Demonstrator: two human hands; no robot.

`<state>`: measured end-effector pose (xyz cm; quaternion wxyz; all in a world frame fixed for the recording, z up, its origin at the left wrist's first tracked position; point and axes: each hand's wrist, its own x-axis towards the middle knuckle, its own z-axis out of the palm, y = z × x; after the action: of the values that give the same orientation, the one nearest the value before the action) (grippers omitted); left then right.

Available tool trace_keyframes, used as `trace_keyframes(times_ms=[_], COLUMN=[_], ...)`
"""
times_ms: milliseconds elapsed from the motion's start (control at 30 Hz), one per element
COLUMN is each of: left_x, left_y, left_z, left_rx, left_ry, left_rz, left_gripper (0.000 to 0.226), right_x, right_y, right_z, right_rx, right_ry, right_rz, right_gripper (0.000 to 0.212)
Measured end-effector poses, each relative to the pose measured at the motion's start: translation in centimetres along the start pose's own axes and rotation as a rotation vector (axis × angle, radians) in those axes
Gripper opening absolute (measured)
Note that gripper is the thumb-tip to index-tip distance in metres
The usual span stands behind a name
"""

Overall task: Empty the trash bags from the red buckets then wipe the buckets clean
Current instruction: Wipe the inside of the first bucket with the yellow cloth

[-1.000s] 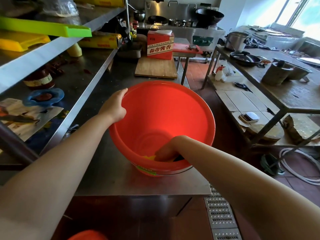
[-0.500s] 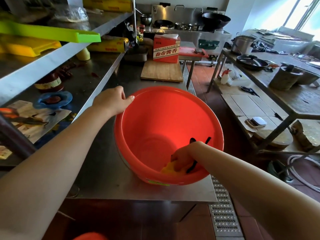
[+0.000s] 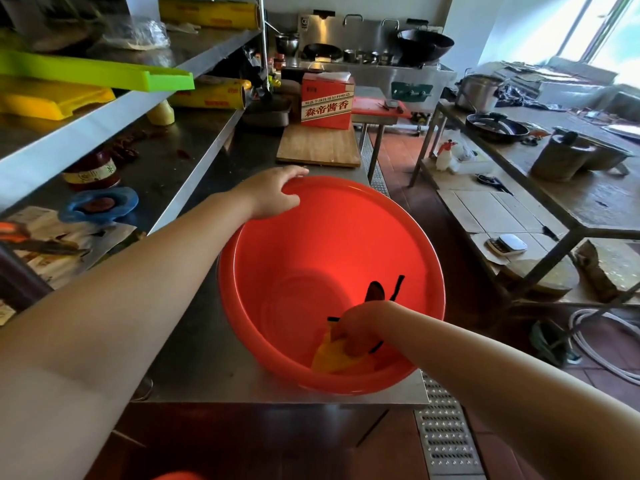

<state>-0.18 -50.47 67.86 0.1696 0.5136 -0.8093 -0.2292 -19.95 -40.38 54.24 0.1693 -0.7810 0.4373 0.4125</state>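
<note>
The red bucket (image 3: 332, 258) stands on the steel counter (image 3: 207, 358), mouth tilted toward the viewer. The left hand (image 3: 273, 194) curls over its far-left rim, steadying it. The right hand (image 3: 358, 329), deep inside, presses a yellow cloth (image 3: 329, 356) against the near wall, fingers bunched on it; unwiped wall lies up and away.

Commercial kitchen interior, daylit from the right.

A stainless-steel worktable (image 3: 207, 341) is set along the left, with two steel wall shelves (image 3: 194, 50) mounted above it. A steel cooking range (image 3: 374, 74) is placed against the white back wall (image 3: 464, 26). Reddish-brown floor tiles (image 3: 398, 154) are crossed by a perforated metal drain grate (image 3: 446, 441). A worn metal-framed table (image 3: 568, 188) with a lower shelf is positioned at right, beneath bright windows (image 3: 602, 29).
</note>
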Motion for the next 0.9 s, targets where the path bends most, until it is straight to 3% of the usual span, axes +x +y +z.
trace_keyframes(times_ms=[100, 200, 333, 500, 667, 800, 900], left_x=[0.6, 0.6, 0.3, -1.2, -3.1, -4.9, -6.1], left_y=[0.2, 0.5, 0.8, 0.9, -0.4, -1.8, -2.8], left_z=[-0.5, -0.9, -0.4, -0.9, -1.0, -0.4, 0.5], left_rx=[0.176, 0.258, 0.085, -0.111, -0.208, -0.309, -0.385], left_ry=[0.126, 0.129, 0.07, -0.091, -0.001, 0.098, 0.203], left_rz=[0.071, 0.073, -0.046, -0.185, -0.208, -0.231, -0.269], left_gripper=[0.049, 0.045, 0.041, 0.059, 0.052, 0.051, 0.053], right_x=[-0.1, 0.0, 0.4, 1.2, 2.6, 2.6, 1.2], right_y=[0.5, 0.5, -0.4, -1.4, -1.0, -1.6, -2.0], right_z=[0.4, 1.0, 0.8, 0.1, -0.5, -0.9, -1.4], right_rx=[0.004, -0.054, -0.096, 0.051, 0.183, 0.172, 0.266], right_ry=[0.022, 0.027, 0.025, 0.048, 0.13, -0.035, -0.043], right_rz=[0.017, 0.082, 0.099, 0.206, 0.196, 0.215, 0.244], right_gripper=[0.051, 0.052, 0.045, 0.041, 0.039, 0.052, 0.041])
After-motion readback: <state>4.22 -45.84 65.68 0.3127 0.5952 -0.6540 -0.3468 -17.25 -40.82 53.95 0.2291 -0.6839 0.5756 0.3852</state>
